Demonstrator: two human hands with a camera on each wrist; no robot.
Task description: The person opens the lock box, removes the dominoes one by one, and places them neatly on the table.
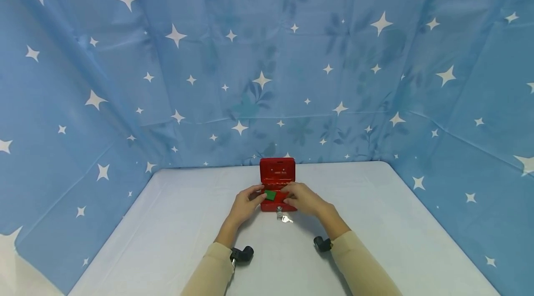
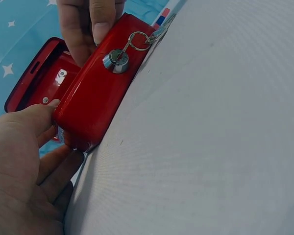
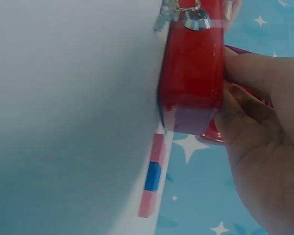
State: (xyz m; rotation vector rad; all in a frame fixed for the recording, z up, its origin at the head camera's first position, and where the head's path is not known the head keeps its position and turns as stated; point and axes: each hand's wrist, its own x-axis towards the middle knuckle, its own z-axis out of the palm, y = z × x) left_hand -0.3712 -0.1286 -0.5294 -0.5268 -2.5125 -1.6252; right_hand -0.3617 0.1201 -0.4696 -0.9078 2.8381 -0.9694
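Observation:
A small red cash box (image 1: 278, 207) stands on the white table with its lid (image 1: 277, 169) raised. Inside lies a flat green piece (image 1: 270, 195), close to the left thumb. My left hand (image 1: 244, 205) grips the box's left end, thumb at the rim and fingers along the outer side, as the left wrist view shows. My right hand (image 1: 304, 197) reaches over the right end, fingertips down inside behind the front wall (image 2: 95, 93). Its fingertips are partly hidden there, and I cannot tell whether they pinch anything. A key sits in the front lock (image 2: 116, 61), with a ring and another key (image 1: 286, 218) hanging from it.
A white cloth covers the table (image 1: 167, 240). Blue curtains with white stars (image 1: 258, 78) surround its back and sides. In the right wrist view, a row of pink and blue patches (image 3: 152, 176) shows beyond the box. Each wrist wears a black camera (image 1: 243, 253).

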